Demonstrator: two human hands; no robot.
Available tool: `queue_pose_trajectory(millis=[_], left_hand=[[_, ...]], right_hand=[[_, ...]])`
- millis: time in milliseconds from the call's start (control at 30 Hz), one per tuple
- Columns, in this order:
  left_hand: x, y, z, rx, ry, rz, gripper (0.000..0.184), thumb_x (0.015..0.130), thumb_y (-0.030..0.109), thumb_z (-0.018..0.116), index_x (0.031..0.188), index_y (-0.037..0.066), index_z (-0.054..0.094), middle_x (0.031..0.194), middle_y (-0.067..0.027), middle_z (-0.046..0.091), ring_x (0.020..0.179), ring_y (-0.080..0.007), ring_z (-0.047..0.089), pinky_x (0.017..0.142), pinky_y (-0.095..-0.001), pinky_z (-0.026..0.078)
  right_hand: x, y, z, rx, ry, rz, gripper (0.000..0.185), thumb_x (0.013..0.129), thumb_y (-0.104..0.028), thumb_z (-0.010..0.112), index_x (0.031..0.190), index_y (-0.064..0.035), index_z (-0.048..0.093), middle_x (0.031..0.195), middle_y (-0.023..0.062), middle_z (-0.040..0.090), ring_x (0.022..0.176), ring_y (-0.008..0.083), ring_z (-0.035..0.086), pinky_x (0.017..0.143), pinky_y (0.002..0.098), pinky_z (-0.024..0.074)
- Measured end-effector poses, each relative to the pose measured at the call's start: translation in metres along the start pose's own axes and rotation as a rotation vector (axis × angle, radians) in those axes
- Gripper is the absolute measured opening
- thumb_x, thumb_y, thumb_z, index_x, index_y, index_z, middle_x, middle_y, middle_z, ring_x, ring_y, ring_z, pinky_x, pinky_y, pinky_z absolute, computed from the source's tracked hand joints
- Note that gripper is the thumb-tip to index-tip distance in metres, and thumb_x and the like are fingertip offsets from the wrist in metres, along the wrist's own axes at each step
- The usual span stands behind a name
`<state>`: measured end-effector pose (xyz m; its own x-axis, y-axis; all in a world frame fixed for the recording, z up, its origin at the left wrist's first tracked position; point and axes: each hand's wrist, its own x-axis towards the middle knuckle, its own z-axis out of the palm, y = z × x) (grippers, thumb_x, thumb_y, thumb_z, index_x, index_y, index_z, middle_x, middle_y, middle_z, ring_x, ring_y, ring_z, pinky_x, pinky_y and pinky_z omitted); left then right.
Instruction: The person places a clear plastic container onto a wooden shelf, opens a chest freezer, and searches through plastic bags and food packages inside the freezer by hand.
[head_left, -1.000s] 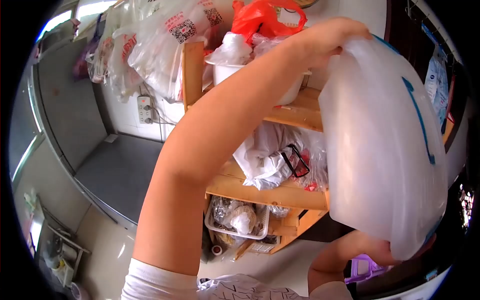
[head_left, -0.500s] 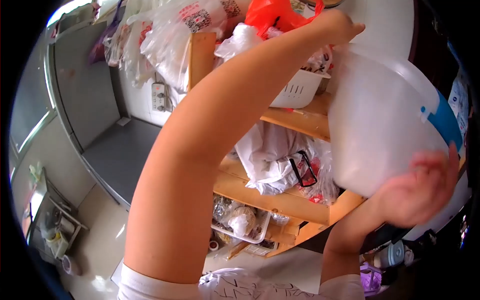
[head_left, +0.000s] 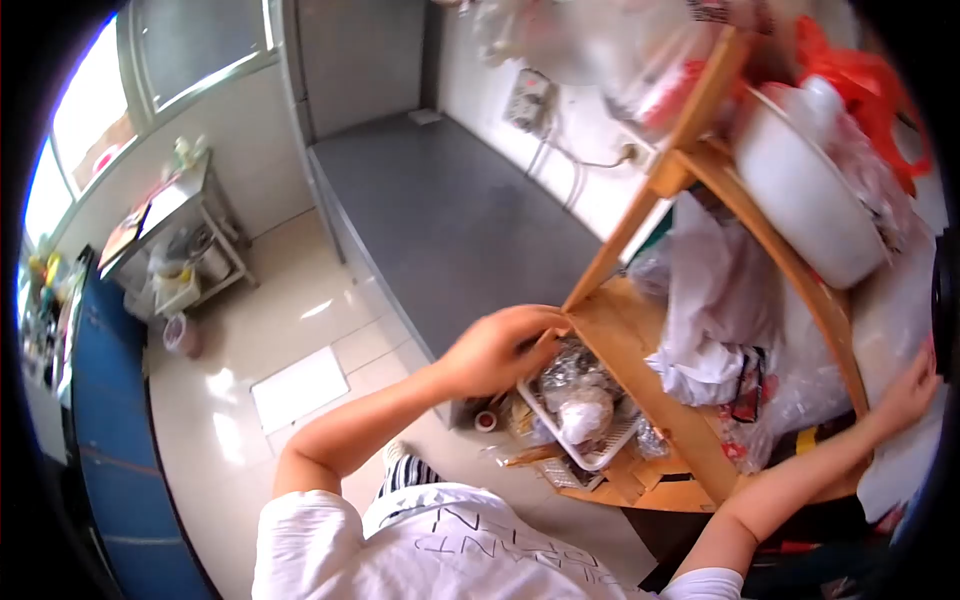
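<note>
My left hand [head_left: 512, 350] is at the near left corner of the wooden shelf [head_left: 655, 375], its fingers curled round the edge. Just beneath it, a white plastic basket [head_left: 600, 460] holds crumpled clear bags and a pale, wrapped bundle. My right hand [head_left: 905, 392] reaches to the right edge of view, fingers stretched along a pale surface beside a dark object [head_left: 943, 300]. What that surface belongs to is cut off. White and clear plastic bags [head_left: 715, 290] fill the shelf's middle level between my hands.
A white tub [head_left: 810, 190] and a red plastic bag [head_left: 870, 90] sit higher on the shelf. A grey slab [head_left: 450, 220] lies beyond my left hand, below a wall socket [head_left: 530, 98]. A small side table [head_left: 165, 215] and blue cabinets [head_left: 120, 430] stand left.
My view has swung left and down. My left hand has come down from the top to the shelf's near corner. The translucent bucket with the blue part is no longer recognisable in view.
</note>
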<state>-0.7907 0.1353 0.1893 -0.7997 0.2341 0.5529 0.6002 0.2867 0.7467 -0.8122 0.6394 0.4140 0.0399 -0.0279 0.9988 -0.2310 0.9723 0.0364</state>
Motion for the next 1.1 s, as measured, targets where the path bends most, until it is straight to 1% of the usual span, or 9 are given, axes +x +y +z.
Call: queue_pose_trajectory(millis=[167,233,267,300,333,500,767,967,1100], left_hand=[[-0.120,-0.158,-0.081,-0.083,0.502,-0.721,0.023,0.092,0.014,0.057,0.109,0.002,0.063,0.101,-0.0073,0.066,0.089,-0.0142,0.062,0.077,-0.0268,0.050],[-0.141,-0.195,-0.109,-0.178,0.570,-0.919,0.030,0.091,0.018,0.055,0.116,0.002,0.058,0.101,-0.0070,0.063,0.083,-0.0154,0.060,0.072,-0.0283,0.052],[-0.144,-0.213,-0.121,-0.230,0.582,-0.965,0.033,0.091,0.018,0.055,0.119,0.001,0.056,0.103,-0.0082,0.062,0.084,-0.0159,0.060,0.072,-0.0293,0.053],[-0.146,-0.230,-0.134,-0.280,0.591,-1.009,0.036,0.091,0.018,0.055,0.121,0.000,0.053,0.104,-0.0094,0.060,0.086,-0.0164,0.059,0.072,-0.0302,0.054],[-0.144,-0.247,-0.145,-0.289,0.581,-1.004,0.038,0.091,0.018,0.055,0.124,-0.001,0.050,0.106,-0.0108,0.059,0.087,-0.0173,0.059,0.072,-0.0312,0.054],[-0.112,-0.334,-0.195,-0.442,0.559,-1.010,0.047,0.092,0.022,0.057,0.127,-0.007,0.042,0.104,-0.0161,0.058,0.086,-0.0212,0.060,0.071,-0.0349,0.057],[-0.081,-0.365,-0.254,-0.858,0.332,-1.193,0.031,0.092,0.024,0.055,0.102,-0.004,0.048,0.087,-0.0150,0.058,0.080,-0.0279,0.065,0.074,-0.0378,0.058],[0.014,-0.286,-0.310,-0.928,0.029,-0.722,0.019,0.095,0.026,0.050,0.095,0.007,0.049,0.089,-0.0139,0.066,0.080,-0.0242,0.067,0.076,-0.0372,0.055],[0.084,-0.264,-0.322,-0.835,-0.036,-0.324,0.029,0.096,0.017,0.046,0.120,0.002,0.049,0.098,-0.0138,0.065,0.086,-0.0207,0.064,0.080,-0.0340,0.053]], right_hand=[[-0.087,-0.181,0.015,0.278,0.250,0.081,0.032,0.094,-0.018,0.048,0.089,0.0096,0.064,0.093,0.0205,0.066,0.085,0.0265,0.063,0.084,0.0391,0.0486],[-0.185,-0.305,0.040,0.555,-0.197,0.372,0.024,0.091,-0.018,0.052,0.086,0.0040,0.060,0.084,0.0203,0.063,0.078,0.0278,0.062,0.079,0.0385,0.0490],[-0.205,-0.342,0.063,1.106,-0.675,0.058,0.021,0.088,-0.017,0.058,0.102,-0.0010,0.059,0.093,0.0186,0.063,0.087,0.0289,0.062,0.082,0.0376,0.0494],[-0.249,-0.405,0.070,1.050,-1.040,0.388,0.040,0.078,-0.012,0.068,0.115,-0.0021,0.054,0.113,0.0165,0.059,0.108,0.0359,0.054,0.097,0.0514,0.0402],[-0.284,-0.435,0.087,0.888,-1.255,0.073,0.060,0.079,-0.019,0.069,0.131,-0.0041,0.043,0.132,0.0148,0.048,0.125,0.0331,0.043,0.104,0.0538,0.0322],[-0.401,-0.493,0.135,0.624,-1.516,-0.169,0.083,0.068,-0.019,0.078,0.140,-0.0136,0.037,0.142,0.0165,0.034,0.135,0.0367,0.031,0.106,0.0641,0.0210],[-0.384,-0.513,0.142,0.448,-1.519,-0.250,0.062,0.066,-0.003,0.066,0.126,-0.0143,0.056,0.139,0.0187,0.038,0.131,0.0390,0.034,0.103,0.0665,0.0227],[-0.235,-0.496,0.150,0.370,-1.267,0.038,0.052,0.062,0.008,0.062,0.112,-0.0065,0.062,0.112,0.0102,0.063,0.110,0.0294,0.058,0.103,0.0509,0.0361],[-0.183,-0.473,0.165,0.081,-0.933,-0.063,0.030,0.076,0.004,0.067,0.106,0.0006,0.062,0.102,0.0125,0.066,0.095,0.0286,0.061,0.099,0.0499,0.0394]])
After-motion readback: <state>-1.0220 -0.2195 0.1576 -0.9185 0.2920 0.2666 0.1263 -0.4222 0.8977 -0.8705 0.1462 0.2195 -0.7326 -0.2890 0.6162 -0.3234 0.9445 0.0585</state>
